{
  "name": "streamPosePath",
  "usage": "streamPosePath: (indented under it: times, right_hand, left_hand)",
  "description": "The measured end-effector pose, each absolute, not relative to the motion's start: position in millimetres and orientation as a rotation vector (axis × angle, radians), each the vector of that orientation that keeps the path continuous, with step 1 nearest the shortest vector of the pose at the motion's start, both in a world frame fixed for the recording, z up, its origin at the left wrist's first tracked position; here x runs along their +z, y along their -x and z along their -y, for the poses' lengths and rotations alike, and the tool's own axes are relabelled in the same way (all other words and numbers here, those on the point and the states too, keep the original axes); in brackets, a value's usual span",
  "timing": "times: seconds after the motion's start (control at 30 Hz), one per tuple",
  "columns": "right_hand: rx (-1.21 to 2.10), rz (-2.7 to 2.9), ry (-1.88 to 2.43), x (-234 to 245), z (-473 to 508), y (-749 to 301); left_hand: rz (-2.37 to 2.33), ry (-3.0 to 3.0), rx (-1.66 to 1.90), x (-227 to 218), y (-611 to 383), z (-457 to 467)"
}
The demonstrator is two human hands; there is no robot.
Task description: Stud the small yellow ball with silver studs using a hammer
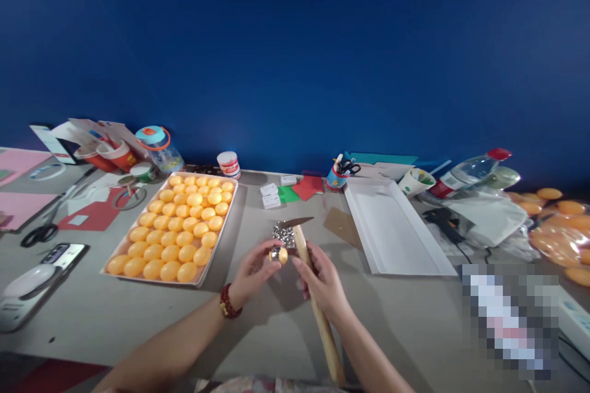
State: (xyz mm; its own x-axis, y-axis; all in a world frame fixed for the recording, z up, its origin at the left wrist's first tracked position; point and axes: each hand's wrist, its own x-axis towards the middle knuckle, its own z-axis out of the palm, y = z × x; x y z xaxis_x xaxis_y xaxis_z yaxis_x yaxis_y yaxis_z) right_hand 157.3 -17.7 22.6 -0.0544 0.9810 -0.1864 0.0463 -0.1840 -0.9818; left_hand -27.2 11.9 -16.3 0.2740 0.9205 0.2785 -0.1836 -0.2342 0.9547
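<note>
My left hand (254, 270) pinches a small orange ball (284, 255) that has shiny metal bits on its side facing the fingers. My right hand (322, 276) is wrapped round the wooden handle (325, 331) of a hammer, just below its dark, narrow metal head (297, 221). The head points away from me, above a pile of small silver thumbtacks (282, 233) on the table. Ball and hammer are close together but appear apart. The fingertips of my right hand are partly hidden behind the handle.
To the left stands a shallow box (199, 280) filled with orange balls. A white tray (396, 233) lies to the right. Small white boxes (271, 195) and a pen cup (336, 179) stand at the back. Bagged orange balls (562, 236) and a bottle (474, 172) are far right.
</note>
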Motion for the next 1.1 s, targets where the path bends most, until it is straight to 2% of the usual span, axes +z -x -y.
streamPosePath:
  times: [0.2, 0.4, 0.8, 1.1]
  right_hand:
    - [0.632, 1.687, 1.737, 17.3, 1.5, -199.3]
    - [0.234, 2.067, 2.062, 8.9, -8.0, -221.7]
    - [0.113, 2.071, 2.075, -9.2, -4.4, -233.0]
    - [0.151, 2.083, 2.147, -9.4, -4.3, -235.6]
  left_hand:
    - [-0.827, -1.004, 1.292, -17.2, 25.3, -18.8]
    - [-0.908, -1.013, 1.286, -15.2, 21.9, -13.3]
    - [-0.762, -1.134, 1.239, -14.5, 25.1, -9.8]
    - [-0.732, -1.143, 1.244, -12.5, 26.8, -10.9]
